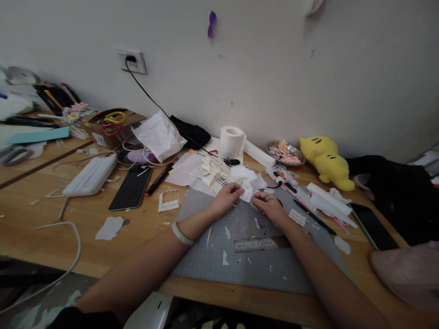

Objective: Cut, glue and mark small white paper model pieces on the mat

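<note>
Over the back part of a grey cutting mat [206, 256], my left hand [227, 199] pinches the left side of a small torn-looking piece of white paper [247, 193]. My right hand [269, 206] is closed at the paper's lower right edge, thumb and fingertips together. Just behind the hands lies a pile of cream paper cut-outs with black-drawn window grids [222, 180] and loose white sheets. A metal ruler [257, 244] rests on the mat below my right hand, partly under the forearm. Small paper scraps [225, 258] are scattered around it.
A paper roll [230, 142] stands at the back. To the left are a black marker [159, 179], a dark phone [130, 188] and a white power strip [91, 175]. On the right lie a black pen [314, 216], another phone [373, 226] and a yellow plush toy [325, 160].
</note>
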Demonstrator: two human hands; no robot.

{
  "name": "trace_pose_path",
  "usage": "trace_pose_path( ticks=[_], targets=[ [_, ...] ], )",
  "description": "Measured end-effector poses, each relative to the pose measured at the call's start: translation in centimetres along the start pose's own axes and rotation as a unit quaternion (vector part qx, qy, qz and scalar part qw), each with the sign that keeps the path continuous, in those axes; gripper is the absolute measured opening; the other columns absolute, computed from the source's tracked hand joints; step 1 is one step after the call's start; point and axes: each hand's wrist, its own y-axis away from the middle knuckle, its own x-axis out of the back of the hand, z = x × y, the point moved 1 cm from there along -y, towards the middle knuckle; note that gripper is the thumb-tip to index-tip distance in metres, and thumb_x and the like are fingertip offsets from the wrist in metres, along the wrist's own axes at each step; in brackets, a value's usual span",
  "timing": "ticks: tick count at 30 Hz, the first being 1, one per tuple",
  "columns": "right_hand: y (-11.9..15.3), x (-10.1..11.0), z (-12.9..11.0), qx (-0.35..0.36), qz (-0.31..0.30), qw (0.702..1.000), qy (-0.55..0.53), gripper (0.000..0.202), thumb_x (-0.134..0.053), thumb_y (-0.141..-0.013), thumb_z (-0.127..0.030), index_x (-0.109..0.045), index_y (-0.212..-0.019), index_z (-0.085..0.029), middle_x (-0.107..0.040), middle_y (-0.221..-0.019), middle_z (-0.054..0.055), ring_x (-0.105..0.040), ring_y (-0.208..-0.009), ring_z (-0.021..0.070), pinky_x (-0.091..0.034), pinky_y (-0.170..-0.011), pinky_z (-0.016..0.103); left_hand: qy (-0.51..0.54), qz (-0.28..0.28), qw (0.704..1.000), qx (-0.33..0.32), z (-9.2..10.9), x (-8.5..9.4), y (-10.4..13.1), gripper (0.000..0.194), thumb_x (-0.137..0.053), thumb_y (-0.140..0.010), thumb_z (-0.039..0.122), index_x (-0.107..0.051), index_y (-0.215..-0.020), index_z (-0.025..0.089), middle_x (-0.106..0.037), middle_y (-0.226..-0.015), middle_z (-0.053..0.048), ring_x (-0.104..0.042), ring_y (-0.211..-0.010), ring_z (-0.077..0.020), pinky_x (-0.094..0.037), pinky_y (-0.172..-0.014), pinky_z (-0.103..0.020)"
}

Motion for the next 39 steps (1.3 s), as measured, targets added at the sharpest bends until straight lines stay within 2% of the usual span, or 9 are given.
trace_pose_path(
  ticks=[24, 29, 34, 39],
  targets=[
    [-0.1, 0.0, 0.3, 0.010, 0.016, 0.999, -0.026, 0.022, -0.064, -0.061, -0.037, -0.057, -0.067, -0.017, -0.039, -0.044, -0.008, -0.029, -0.038, 0.0048, -0.020, -0.036, 0.018, -0.020, 0.016, 1.000, 0.005, -0.2, 0.0, 0.0, 0.018, -0.053, -0.071, 0.034, -0.051, -0.067, 0.016, -0.046, -0.061, 0.004, -0.040, -0.058, -0.0105, -0.031, -0.057, -0.023],
    [-0.1, 0.1, 0.2, 0.009, 0.015, 0.999, -0.046, 0.021, -0.063, -0.061, -0.036, -0.057, -0.068, -0.017, -0.041, -0.044, -0.008, -0.032, -0.038, 0.0049, -0.021, -0.036, 0.018, 0.003, 0.014, 1.000, 0.006, -0.2, 0.0, -0.1, 0.018, -0.054, -0.070, 0.033, -0.050, -0.066, 0.016, -0.044, -0.058, 0.005, -0.039, -0.055, -0.0099, -0.030, -0.056, -0.023],
    [0.0, 0.1, -0.2, 0.002, 0.019, 0.997, -0.075, 0.021, -0.056, -0.066, -0.038, -0.051, -0.061, -0.018, -0.037, -0.039, -0.009, -0.029, -0.035, 0.0051, -0.019, -0.035, 0.019, 0.052, 0.016, 0.998, -0.011, 0.3, 0.0, 0.1, 0.020, -0.055, -0.071, 0.036, -0.049, -0.068, 0.016, -0.043, -0.059, 0.005, -0.038, -0.057, -0.0093, -0.031, -0.058, -0.022],
    [0.0, 0.2, -0.4, -0.012, 0.015, 0.996, -0.089, 0.023, -0.054, -0.067, -0.040, -0.051, -0.060, -0.017, -0.038, -0.037, -0.008, -0.029, -0.034, 0.0056, -0.018, -0.034, 0.019, 0.111, -0.011, 0.993, -0.030, 0.8, -0.2, 0.5, 0.025, -0.059, -0.069, 0.040, -0.049, -0.073, 0.017, -0.043, -0.063, 0.005, -0.038, -0.057, -0.0079, -0.031, -0.057, -0.020]
  ],
)
